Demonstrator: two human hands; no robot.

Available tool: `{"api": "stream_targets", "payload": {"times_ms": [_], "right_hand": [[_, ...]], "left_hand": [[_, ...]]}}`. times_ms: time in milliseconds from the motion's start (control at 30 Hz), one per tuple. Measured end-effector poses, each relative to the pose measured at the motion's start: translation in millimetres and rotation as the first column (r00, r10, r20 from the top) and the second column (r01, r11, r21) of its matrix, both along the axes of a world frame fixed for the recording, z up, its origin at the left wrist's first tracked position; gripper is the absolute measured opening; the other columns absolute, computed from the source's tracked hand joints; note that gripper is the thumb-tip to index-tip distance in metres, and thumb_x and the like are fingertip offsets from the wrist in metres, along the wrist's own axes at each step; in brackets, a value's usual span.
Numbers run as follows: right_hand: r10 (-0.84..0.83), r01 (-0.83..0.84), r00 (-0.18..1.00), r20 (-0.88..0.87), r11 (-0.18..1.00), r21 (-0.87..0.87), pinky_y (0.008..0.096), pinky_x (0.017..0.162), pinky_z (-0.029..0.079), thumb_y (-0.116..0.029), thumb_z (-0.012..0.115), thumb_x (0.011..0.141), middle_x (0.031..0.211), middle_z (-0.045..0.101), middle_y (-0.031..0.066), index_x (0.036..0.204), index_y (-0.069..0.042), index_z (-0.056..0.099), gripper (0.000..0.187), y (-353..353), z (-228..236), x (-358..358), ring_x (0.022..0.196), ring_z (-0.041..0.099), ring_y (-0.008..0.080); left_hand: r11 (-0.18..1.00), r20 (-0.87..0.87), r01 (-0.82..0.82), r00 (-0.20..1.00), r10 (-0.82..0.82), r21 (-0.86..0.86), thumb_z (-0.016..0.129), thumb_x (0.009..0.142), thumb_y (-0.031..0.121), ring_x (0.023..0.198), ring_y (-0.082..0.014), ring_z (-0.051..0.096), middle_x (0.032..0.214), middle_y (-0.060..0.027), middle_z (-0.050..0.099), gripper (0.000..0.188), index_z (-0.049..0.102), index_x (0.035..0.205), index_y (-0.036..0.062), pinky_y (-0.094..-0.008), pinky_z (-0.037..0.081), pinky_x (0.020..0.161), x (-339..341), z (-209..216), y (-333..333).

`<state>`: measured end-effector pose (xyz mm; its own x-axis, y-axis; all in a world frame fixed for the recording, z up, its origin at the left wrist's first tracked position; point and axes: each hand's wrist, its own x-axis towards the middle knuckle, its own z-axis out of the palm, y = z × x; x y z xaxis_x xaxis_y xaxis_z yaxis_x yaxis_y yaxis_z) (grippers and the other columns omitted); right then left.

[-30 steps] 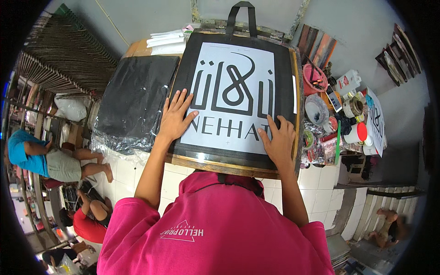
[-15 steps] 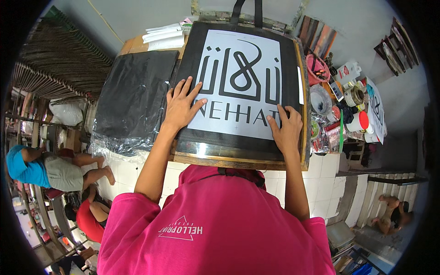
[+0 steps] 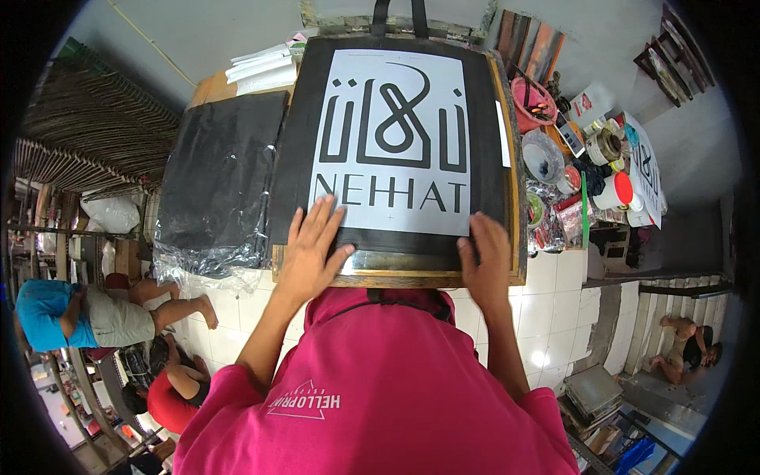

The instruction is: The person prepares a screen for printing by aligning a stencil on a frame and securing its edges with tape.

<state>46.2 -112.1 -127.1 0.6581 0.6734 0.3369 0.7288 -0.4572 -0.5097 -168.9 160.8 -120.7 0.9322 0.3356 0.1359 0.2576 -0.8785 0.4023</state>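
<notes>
A white paper sheet (image 3: 391, 198) printed with a large black line design and lettering lies flat on a black tote bag (image 3: 294, 170). The bag rests on a wood-framed board (image 3: 396, 279) with a glossy surface, its handles stretching away at the far end. My left hand (image 3: 314, 252) has its fingers spread over the sheet's near left corner and the bag beside it. At the near right corner my right hand (image 3: 485, 257) is slightly blurred, with thumb and fingers apart. Neither hand holds anything.
Left of the board lies a black stack in clear plastic (image 3: 226, 170), with white papers (image 3: 260, 67) behind it. On the right are a pink basket (image 3: 533, 103), a phone (image 3: 570, 136), a red-lidded tub (image 3: 614, 191) and several containers. Other people (image 3: 111, 313) sit on the floor at left.
Both hands have slid toward me, from the sheet's sides to its near corners. The whole view has shifted slightly. The sheet still lies on the bag.
</notes>
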Motion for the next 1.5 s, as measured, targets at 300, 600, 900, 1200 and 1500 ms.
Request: {"api": "stream_targets", "payload": {"times_ms": [300,600,900,1200,1500], "right_hand": [[0.065,-0.054,0.997,0.049,0.978,-0.199,0.0618,0.126,0.022,-0.042,0.064,0.103,0.161,0.047,0.0197,0.148,-0.001,0.056,0.062,-3.9,-29.7,-32.2,0.155,0.036,0.0377],[0.062,-0.058,0.998,0.028,0.99,-0.131,0.0608,0.125,0.024,-0.043,0.066,0.101,0.159,0.049,0.0217,0.146,0.001,0.058,0.063,-6.5,-35.2,-26.4,0.153,0.038,0.0382],[0.074,-0.064,0.995,0.064,0.987,-0.144,0.0665,0.123,0.023,-0.044,0.063,0.102,0.162,0.044,0.021,0.15,-0.006,0.055,0.061,-3.4,-36.6,-30.4,0.154,0.036,0.0385],[0.109,-0.088,0.99,0.092,0.975,-0.203,0.0695,0.122,0.022,-0.046,0.064,0.101,0.161,0.047,0.0174,0.147,-0.008,0.059,0.061,-1.3,-37.3,-31.3,0.154,0.037,0.0371],[0.113,-0.098,0.991,0.074,0.978,-0.185,0.0695,0.122,0.022,-0.044,0.066,0.1,0.159,0.049,0.0175,0.147,-0.008,0.059,0.06,-2.1,-37.0,-31.2,0.153,0.038,0.037]], "left_hand": [[0.996,-0.117,-0.061,0.991,0.069,0.065,0.06,0.102,0.044,0.161,-0.0356,0.023,0.172,-0.0205,0.03,0.079,0.035,0.162,-0.0021,-0.0582,0.009,0.13,-15.2,-15.4,-34.7],[0.985,-0.055,-0.127,0.989,0.134,0.117,0.062,0.1,0.047,0.162,-0.0359,0.022,0.171,-0.0213,0.03,0.086,0.033,0.163,-0.0029,-0.0579,0.006,0.13,-10.7,-24.1,-38.3],[0.983,-0.055,-0.124,0.99,0.132,0.138,0.06,0.1,0.048,0.161,-0.0354,0.025,0.171,-0.0212,0.032,0.084,0.034,0.162,-0.0026,-0.0582,0.006,0.13,-9.9,-24.8,-38.6],[0.979,-0.05,-0.136,0.988,0.145,0.152,0.061,0.099,0.048,0.16,-0.0353,0.028,0.169,-0.0208,0.036,0.084,0.037,0.161,-0.0024,-0.0591,0.007,0.13,-7.9,-24.3,-38.8],[0.978,-0.044,-0.136,0.988,0.145,0.161,0.061,0.099,0.048,0.16,-0.0348,0.029,0.169,-0.0207,0.036,0.083,0.038,0.161,-0.0023,-0.0602,0.007,0.13,-8.5,-25.8,-37.9]]}}
